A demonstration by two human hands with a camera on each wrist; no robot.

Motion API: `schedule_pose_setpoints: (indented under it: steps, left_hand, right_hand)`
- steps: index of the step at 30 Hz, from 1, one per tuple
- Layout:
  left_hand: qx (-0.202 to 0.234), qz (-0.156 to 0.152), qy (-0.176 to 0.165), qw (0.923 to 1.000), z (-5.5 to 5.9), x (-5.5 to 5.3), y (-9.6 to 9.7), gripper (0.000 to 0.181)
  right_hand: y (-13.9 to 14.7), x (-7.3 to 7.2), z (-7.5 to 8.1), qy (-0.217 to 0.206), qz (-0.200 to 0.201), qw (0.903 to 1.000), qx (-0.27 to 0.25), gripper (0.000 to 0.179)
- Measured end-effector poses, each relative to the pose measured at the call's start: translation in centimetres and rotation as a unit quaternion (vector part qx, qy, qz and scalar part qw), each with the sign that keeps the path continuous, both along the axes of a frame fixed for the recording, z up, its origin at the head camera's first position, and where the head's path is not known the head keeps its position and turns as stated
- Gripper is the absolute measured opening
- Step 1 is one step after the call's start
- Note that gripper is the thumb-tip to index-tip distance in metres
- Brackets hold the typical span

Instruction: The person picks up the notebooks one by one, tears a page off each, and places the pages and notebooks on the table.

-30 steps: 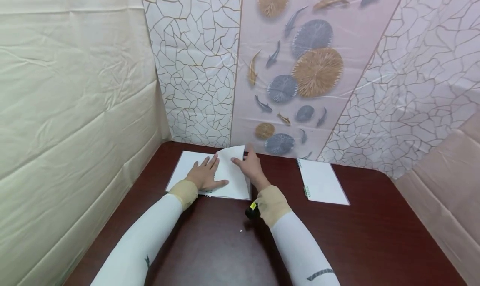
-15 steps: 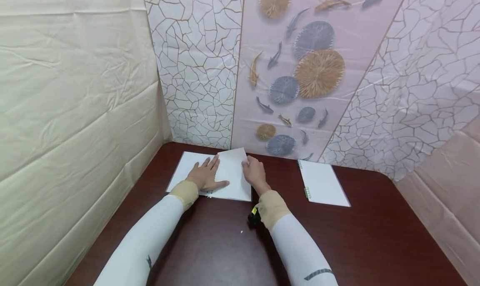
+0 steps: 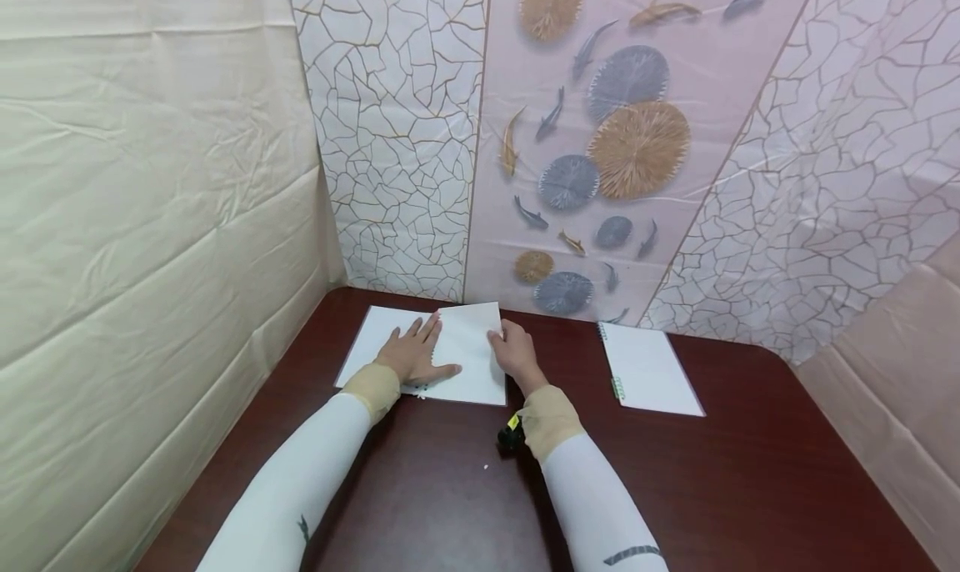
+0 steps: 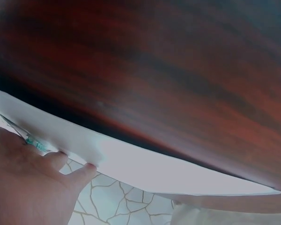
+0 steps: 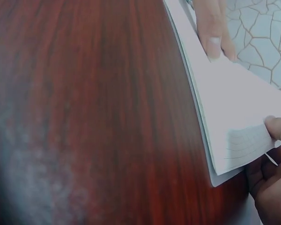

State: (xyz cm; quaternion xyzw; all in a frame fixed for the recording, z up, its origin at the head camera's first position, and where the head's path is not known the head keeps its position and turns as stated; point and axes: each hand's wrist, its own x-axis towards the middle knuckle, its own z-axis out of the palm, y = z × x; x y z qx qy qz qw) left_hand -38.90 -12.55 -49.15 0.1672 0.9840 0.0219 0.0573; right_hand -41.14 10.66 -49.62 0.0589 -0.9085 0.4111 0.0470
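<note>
A spiral notebook (image 3: 375,332) lies spread at the back of the dark table, its left half flat. My left hand (image 3: 408,357) rests on it with fingers spread, over the binding and the inner part of the right-hand page (image 3: 471,347). The thumb reaches onto that page. At the page's outer edge my right hand (image 3: 516,351) pinches the paper, thumb on top and fingers beneath, as the right wrist view shows. The page's far edge sticks up past the notebook. In the left wrist view a green binding coil (image 4: 36,144) shows beside the left hand (image 4: 33,180).
To the right lies another white notebook (image 3: 652,370) with a green coil on its left side. A small black object with a yellow tag (image 3: 512,434) is by my right wrist. A white speck (image 3: 486,467) sits on the table (image 3: 420,489). Patterned cloth hangs behind.
My right hand has gone from an extended pose over the page to pinching its outer edge. The raised page has come down flatter and shifted right. The left hand stays put.
</note>
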Motion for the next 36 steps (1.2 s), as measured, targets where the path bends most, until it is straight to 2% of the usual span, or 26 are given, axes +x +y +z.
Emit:
schedule_pose_setpoints:
  steps: [8, 13, 18, 23, 30, 33, 36]
  left_hand:
    - [-0.003, 0.004, 0.0, 1.0, -0.1, -0.2, 0.2, 0.114]
    - [-0.006, 0.003, -0.003, 1.0, -0.3, -0.3, 0.1, 0.116]
    - [-0.001, 0.004, 0.0, 1.0, -0.3, -0.2, 0.0, 0.115]
    - [0.012, 0.002, -0.006, 0.9999, -0.3, 0.1, 0.0, 0.113]
    - [0.015, 0.005, -0.01, 0.9998, 0.1, 0.3, -0.1, 0.115]
    - [0.022, 0.001, -0.013, 0.9997, 0.1, 0.2, -0.1, 0.117]
    - [0.051, -0.009, -0.007, 0.9987, -1.0, -0.4, -0.2, 0.123]
  right_hand:
    - [0.3, 0.1, -0.1, -0.003, 0.013, 0.9997, -0.023, 0.032]
    - [0.9, 0.2, -0.3, -0.021, 0.019, 0.9987, -0.043, 0.036]
    - [0.9, 0.5, -0.2, -0.027, 0.019, 0.9962, -0.08, 0.038]
    - [0.2, 1.2, -0.1, -0.018, 0.008, 0.9953, -0.095, 0.04]
    - [-0.6, 2.9, 0.2, 0.019, 0.021, 0.9959, -0.086, 0.054]
    - [-0.5, 3.4, 0.1, 0.035, 0.015, 0.9949, -0.094, 0.049]
    - [-0.2, 3.9, 0.1, 0.04, 0.004, 0.9936, -0.105, 0.042]
